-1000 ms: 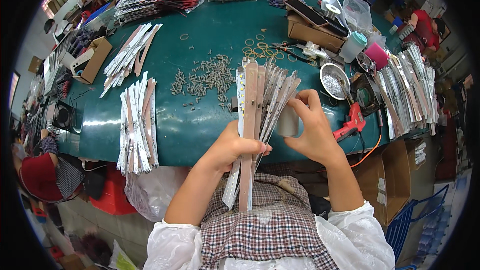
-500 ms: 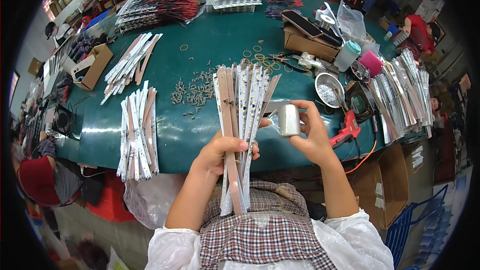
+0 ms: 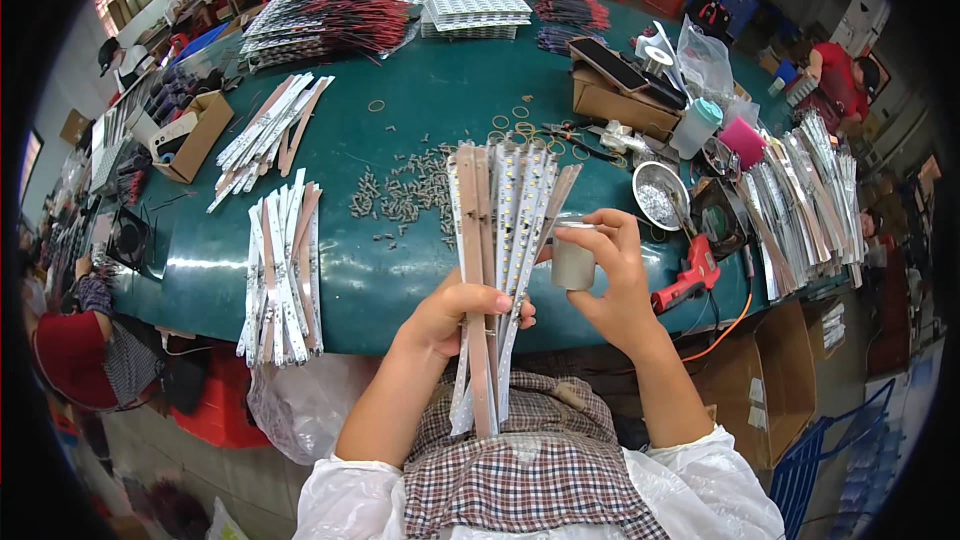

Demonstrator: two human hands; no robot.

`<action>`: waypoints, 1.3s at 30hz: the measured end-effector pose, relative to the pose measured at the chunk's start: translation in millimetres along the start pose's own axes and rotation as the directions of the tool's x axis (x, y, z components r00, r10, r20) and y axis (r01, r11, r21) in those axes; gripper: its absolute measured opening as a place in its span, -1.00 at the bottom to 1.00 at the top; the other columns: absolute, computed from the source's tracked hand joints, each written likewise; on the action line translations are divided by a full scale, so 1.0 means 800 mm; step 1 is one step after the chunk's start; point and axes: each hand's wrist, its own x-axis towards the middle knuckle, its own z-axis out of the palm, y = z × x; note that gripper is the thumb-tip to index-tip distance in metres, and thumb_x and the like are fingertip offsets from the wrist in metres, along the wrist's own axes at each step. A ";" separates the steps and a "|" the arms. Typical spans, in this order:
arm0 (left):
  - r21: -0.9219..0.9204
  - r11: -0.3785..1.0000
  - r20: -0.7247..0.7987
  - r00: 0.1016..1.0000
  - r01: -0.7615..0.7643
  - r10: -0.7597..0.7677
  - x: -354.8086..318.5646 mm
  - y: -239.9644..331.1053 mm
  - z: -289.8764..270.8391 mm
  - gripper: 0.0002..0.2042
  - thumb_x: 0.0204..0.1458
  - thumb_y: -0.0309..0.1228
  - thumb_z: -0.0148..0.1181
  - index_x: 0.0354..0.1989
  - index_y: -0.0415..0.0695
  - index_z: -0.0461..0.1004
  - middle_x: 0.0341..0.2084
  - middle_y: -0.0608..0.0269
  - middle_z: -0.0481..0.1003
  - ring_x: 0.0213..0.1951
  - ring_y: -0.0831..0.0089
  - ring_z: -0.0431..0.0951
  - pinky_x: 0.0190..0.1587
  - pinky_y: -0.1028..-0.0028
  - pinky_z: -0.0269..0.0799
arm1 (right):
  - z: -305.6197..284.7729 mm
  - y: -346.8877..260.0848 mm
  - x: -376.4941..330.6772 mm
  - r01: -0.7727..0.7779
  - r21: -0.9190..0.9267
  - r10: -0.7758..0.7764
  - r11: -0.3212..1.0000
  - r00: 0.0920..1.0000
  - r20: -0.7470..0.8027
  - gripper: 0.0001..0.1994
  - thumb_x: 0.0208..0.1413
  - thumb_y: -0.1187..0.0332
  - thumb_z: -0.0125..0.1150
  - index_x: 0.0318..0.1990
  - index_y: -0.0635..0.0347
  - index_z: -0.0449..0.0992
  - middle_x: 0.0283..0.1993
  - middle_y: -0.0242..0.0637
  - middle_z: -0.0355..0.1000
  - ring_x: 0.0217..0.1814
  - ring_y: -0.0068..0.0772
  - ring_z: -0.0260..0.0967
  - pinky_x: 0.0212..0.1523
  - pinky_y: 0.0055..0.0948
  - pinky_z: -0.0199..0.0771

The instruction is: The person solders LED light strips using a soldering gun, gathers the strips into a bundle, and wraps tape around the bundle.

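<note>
A bundle of LED strips (image 3: 508,215), white faces and tan backs mixed, stands upright and fanned out at the top in front of me. My left hand (image 3: 455,312) is closed round its lower middle, thumb across the front. Just right of the bundle, my right hand (image 3: 622,285) grips a small roll of clear film (image 3: 572,268) between thumb and fingers. Whether film runs from the roll to the strips is hard to see. Beyond the bundle lie many small metal pieces (image 3: 405,190) and scattered rubber bands (image 3: 520,125).
Two piles of strips (image 3: 282,275) lie at left, more strips (image 3: 800,205) at right. A red glue gun (image 3: 690,275), a metal bowl (image 3: 660,195) and pliers (image 3: 590,143) are right of my hands. Stacked white panels (image 3: 475,10) stand far back, near another person's hands.
The bundle and my left hand have shifted slightly right. The roll sits closer to the strips and a little lower, and my right fingers have turned further over it.
</note>
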 end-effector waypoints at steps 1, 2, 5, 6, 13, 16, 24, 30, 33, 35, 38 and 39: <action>-0.002 1.000 -0.029 0.999 0.022 -0.022 0.001 0.000 0.002 -0.20 -0.21 -0.43 0.30 0.31 -0.42 0.18 0.21 -0.19 0.34 -0.24 0.31 0.61 -0.16 0.26 0.63 | 0.001 -0.001 0.000 0.014 -0.028 -0.015 1.000 1.000 -0.010 -0.35 -0.27 0.68 0.29 0.10 -0.05 0.49 0.12 -0.13 0.15 0.10 -0.08 0.29 0.07 -0.20 0.45; 0.015 0.999 -0.042 0.998 0.039 -0.038 0.001 0.000 0.004 -0.20 -0.20 -0.44 0.29 0.33 -0.39 0.16 0.21 -0.16 0.34 -0.25 0.32 0.61 -0.16 0.28 0.62 | 0.001 -0.002 0.000 0.020 -0.046 -0.021 0.999 1.000 -0.015 -0.35 -0.28 0.68 0.29 0.10 -0.05 0.49 0.12 -0.13 0.15 0.09 -0.08 0.29 0.06 -0.20 0.46; 0.038 0.998 -0.064 0.997 0.050 -0.048 0.003 0.000 0.008 -0.20 -0.19 -0.46 0.27 0.34 -0.36 0.13 0.17 -0.07 0.37 -0.28 0.34 0.60 -0.16 0.29 0.60 | 0.002 -0.002 0.000 0.062 -0.096 -0.066 0.993 0.997 -0.034 -0.35 -0.27 0.68 0.29 0.11 -0.01 0.48 0.12 -0.12 0.15 0.09 -0.10 0.30 0.04 -0.23 0.46; 0.030 0.999 -0.059 0.998 0.031 -0.030 0.003 0.000 0.009 -0.20 -0.19 -0.46 0.26 0.33 -0.36 0.14 0.16 -0.06 0.38 -0.28 0.34 0.60 -0.17 0.29 0.60 | 0.002 -0.002 -0.001 0.063 -0.096 -0.066 0.993 0.997 -0.035 -0.35 -0.27 0.68 0.29 0.11 -0.01 0.48 0.12 -0.12 0.15 0.09 -0.10 0.30 0.04 -0.23 0.46; -0.038 0.997 0.028 0.997 -0.069 0.070 0.002 0.001 0.009 -0.20 -0.21 -0.44 0.27 0.33 -0.35 0.16 0.13 -0.06 0.39 -0.30 0.33 0.60 -0.20 0.29 0.61 | 0.014 0.002 -0.016 -0.194 0.279 0.238 0.940 0.962 -0.133 -0.45 -0.08 0.66 0.14 0.14 0.13 0.30 0.04 -0.13 0.26 -0.02 -0.18 0.44 -0.08 -0.34 0.58; -0.055 0.996 0.053 0.996 -0.068 0.071 0.002 -0.003 0.009 -0.19 -0.21 -0.44 0.28 0.33 -0.34 0.16 0.13 -0.06 0.40 -0.30 0.33 0.60 -0.21 0.29 0.61 | 0.019 0.014 -0.012 -0.271 0.638 0.473 0.721 0.865 -0.168 -0.51 0.05 0.65 0.00 0.17 0.14 0.21 0.05 -0.12 0.29 -0.05 -0.18 0.53 -0.08 -0.33 0.60; -0.094 0.995 -0.025 1.000 -0.020 0.018 0.011 -0.007 0.003 -0.18 -0.23 -0.45 0.29 0.34 -0.32 0.17 0.15 -0.06 0.40 -0.29 0.32 0.60 -0.17 0.28 0.61 | 0.028 0.012 -0.011 -0.143 0.896 0.570 0.419 0.810 -0.137 -0.45 0.20 0.71 -0.17 0.34 0.09 0.14 0.18 -0.22 0.30 0.20 -0.24 0.42 0.01 -0.32 0.62; -0.123 0.992 0.025 1.000 0.001 0.002 0.016 -0.008 0.000 -0.18 -0.25 -0.43 0.30 0.32 -0.35 0.19 0.17 -0.10 0.38 -0.28 0.32 0.59 -0.14 0.28 0.60 | 0.037 0.004 -0.002 -0.051 0.847 0.484 0.530 0.837 -0.253 -0.52 0.23 0.66 -0.10 0.29 0.10 0.19 0.19 -0.27 0.30 0.20 -0.29 0.41 0.03 -0.35 0.61; -0.171 0.985 0.063 0.998 0.026 -0.016 0.019 -0.009 0.002 -0.17 -0.26 -0.45 0.30 0.31 -0.40 0.17 0.21 -0.20 0.32 -0.31 0.34 0.57 -0.16 0.30 0.62 | 0.041 0.004 0.001 -0.028 0.813 0.479 0.582 0.819 -0.315 -0.50 0.19 0.68 -0.09 0.28 0.09 0.19 0.15 -0.23 0.33 0.17 -0.31 0.42 0.02 -0.38 0.58; -0.199 0.979 0.107 0.994 0.051 -0.030 0.023 -0.012 0.005 -0.17 -0.27 -0.48 0.29 0.31 -0.42 0.15 0.24 -0.28 0.27 -0.33 0.35 0.55 -0.17 0.31 0.65 | 0.043 0.005 0.000 -0.030 0.792 0.461 0.610 0.826 -0.323 -0.45 0.12 0.69 0.12 0.24 0.07 0.19 0.09 -0.21 0.40 0.09 -0.39 0.43 0.01 -0.43 0.55; -0.185 0.982 0.043 0.999 0.033 -0.025 0.026 -0.015 0.009 -0.16 -0.28 -0.50 0.28 0.32 -0.36 0.15 0.22 -0.18 0.31 -0.35 0.32 0.54 -0.20 0.28 0.66 | 0.047 0.008 -0.004 -0.058 0.727 0.421 0.684 0.846 -0.328 -0.40 -0.01 0.77 0.03 0.22 0.08 0.21 0.10 -0.19 0.36 0.09 -0.36 0.40 0.03 -0.43 0.50; -0.168 0.986 0.035 0.999 0.009 -0.003 0.026 -0.015 0.011 -0.16 -0.28 -0.51 0.28 0.33 -0.34 0.14 0.21 -0.14 0.33 -0.35 0.30 0.54 -0.22 0.26 0.66 | 0.050 0.009 -0.003 -0.082 0.708 0.442 0.701 0.829 -0.342 -0.39 -0.08 0.79 -0.04 0.18 0.12 0.27 0.13 -0.16 0.26 0.10 -0.31 0.38 0.05 -0.41 0.48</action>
